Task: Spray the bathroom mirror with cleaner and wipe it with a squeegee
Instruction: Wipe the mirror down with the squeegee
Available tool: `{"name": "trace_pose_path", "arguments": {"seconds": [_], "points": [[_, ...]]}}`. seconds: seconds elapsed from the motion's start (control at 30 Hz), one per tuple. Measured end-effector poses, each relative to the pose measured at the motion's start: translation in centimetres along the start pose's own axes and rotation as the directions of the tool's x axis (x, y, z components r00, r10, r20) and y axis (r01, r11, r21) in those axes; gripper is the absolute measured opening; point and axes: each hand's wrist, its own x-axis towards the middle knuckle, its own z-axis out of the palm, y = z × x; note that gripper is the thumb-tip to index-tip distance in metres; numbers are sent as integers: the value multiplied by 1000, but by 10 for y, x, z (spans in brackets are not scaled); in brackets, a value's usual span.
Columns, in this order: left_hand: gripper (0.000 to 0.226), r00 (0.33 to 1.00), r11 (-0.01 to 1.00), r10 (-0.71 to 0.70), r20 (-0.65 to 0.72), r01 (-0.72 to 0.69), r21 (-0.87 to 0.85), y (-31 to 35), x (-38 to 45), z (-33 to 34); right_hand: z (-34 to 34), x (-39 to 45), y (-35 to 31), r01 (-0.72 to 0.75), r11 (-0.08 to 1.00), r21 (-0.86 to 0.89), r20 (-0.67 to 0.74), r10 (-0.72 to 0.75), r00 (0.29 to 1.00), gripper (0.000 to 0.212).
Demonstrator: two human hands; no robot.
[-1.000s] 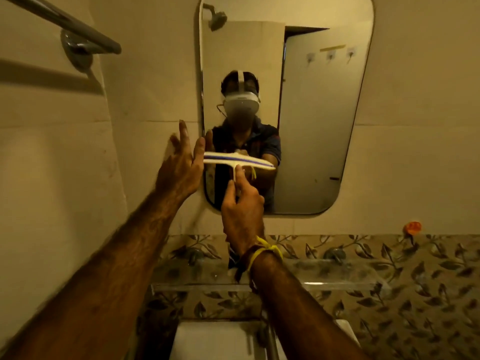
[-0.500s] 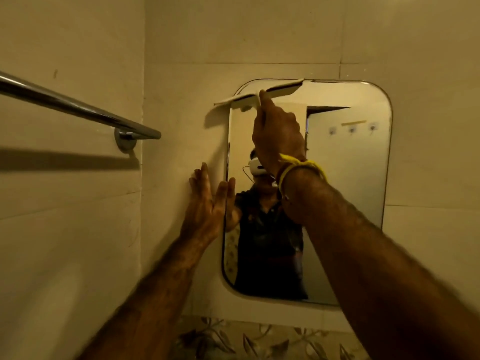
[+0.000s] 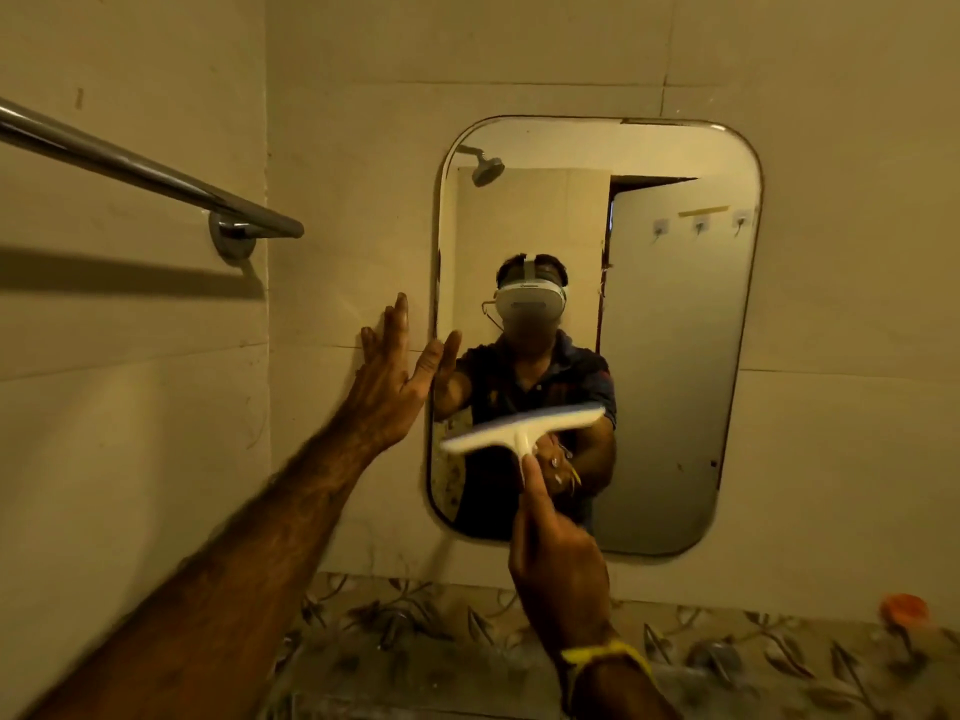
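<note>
A rounded rectangular mirror (image 3: 675, 330) hangs on the tiled wall ahead. My right hand (image 3: 558, 558) grips the handle of a white squeegee (image 3: 524, 426), whose blade lies tilted across the mirror's lower left part, blurred by motion. My left hand (image 3: 395, 376) is flat with straight fingers against the wall at the mirror's left edge. No spray bottle is in view.
A metal towel bar (image 3: 156, 174) juts from the left wall at shoulder height. A band of leaf-patterned tiles (image 3: 415, 631) runs below the mirror. An orange object (image 3: 904, 608) sits at the lower right.
The squeegee went from the mirror's lower left up to its top left corner, then back down to the lower left. My left hand stayed on the wall beside the mirror.
</note>
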Motion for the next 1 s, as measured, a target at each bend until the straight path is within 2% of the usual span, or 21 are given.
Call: {"name": "trace_pose_path", "arguments": {"seconds": [0.07, 0.13, 0.27, 0.37, 0.47, 0.6, 0.67, 0.73, 0.83, 0.93, 1.0], "points": [[80, 1000, 1000, 8, 17, -9, 29, 3, 0, 14, -22, 54, -19, 18, 997, 71, -138, -8, 990, 57], [88, 999, 999, -35, -15, 35, 37, 12, 3, 26, -47, 119, -40, -3, 998, 59, -244, 18, 970, 52], [93, 991, 994, -69, -115, 79, 82, 11, 9, 36, -89, 217, -64, -1, 1000, -22, -262, -5, 965, 45], [80, 989, 995, -63, -133, 72, 71, 5, 9, 37, -92, 211, -59, 8, 1000, -24, -231, -14, 973, 47], [70, 985, 993, -88, -152, 98, 61, 9, 5, 38, -69, 149, -28, 35, 998, -56, -191, -45, 981, 51], [71, 996, 995, -30, -81, 38, 89, 10, -10, 39, -46, 32, 18, -59, 993, -107, -58, 53, 997, 53], [72, 999, 992, -1, -40, 6, 123, 8, -20, 42, -50, 0, 23, -101, 983, -156, -5, 102, 995, 54], [73, 999, 987, 45, -19, -41, 154, 11, -26, 45, -65, 20, 22, -114, 990, -88, -37, 111, 993, 51], [72, 992, 983, 119, -35, -113, 143, 22, -26, 48, -95, 110, 13, -97, 994, 46, -151, 103, 983, 41], [73, 992, 985, 114, -51, -106, 137, 31, -23, 52, -132, 195, 1, -59, 998, 15, -301, 61, 952, 39], [76, 994, 984, 99, -51, -90, 151, 32, -27, 55, -139, 205, 5, -32, 999, -24, -344, 21, 939, 40]]}}
